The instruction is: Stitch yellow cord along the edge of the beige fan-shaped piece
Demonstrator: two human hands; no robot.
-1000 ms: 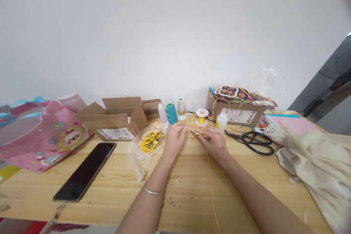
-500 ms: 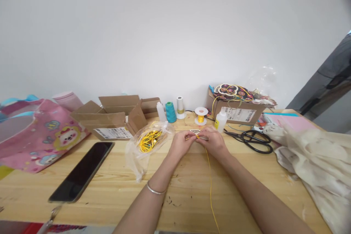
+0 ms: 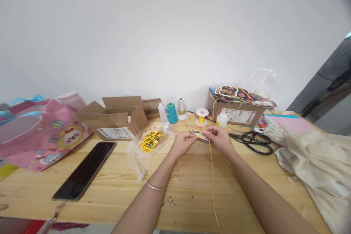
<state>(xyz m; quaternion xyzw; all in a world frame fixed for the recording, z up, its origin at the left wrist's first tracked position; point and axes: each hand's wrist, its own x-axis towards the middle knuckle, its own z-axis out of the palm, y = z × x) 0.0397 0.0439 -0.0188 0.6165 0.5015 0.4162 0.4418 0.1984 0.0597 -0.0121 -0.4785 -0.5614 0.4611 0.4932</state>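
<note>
Both my hands meet over the middle of the wooden table, working a thin yellow cord (image 3: 212, 172). My left hand (image 3: 183, 144) pinches a short stretch of it between thumb and forefinger. Just to the right, my right hand (image 3: 218, 138) pinches the cord too, and its long end trails down toward the table's front edge. Between and behind my fingers lies a flat, pale piece with a dark pattern (image 3: 196, 132), partly hidden by my right hand. A white spool of yellow cord (image 3: 202, 117) stands behind my hands.
Black-handled scissors (image 3: 253, 142) and a small bottle (image 3: 221, 120) lie to the right, before a filled cardboard box (image 3: 238, 113). To the left are a plastic bag of yellow cord (image 3: 150, 141), a phone (image 3: 85, 171), an open box (image 3: 109, 120) and a teal thread cone (image 3: 172, 113).
My hands have moved apart, the right one shifting rightward with the cord. More of the flat patterned piece shows between them. The view has shifted slightly.
</note>
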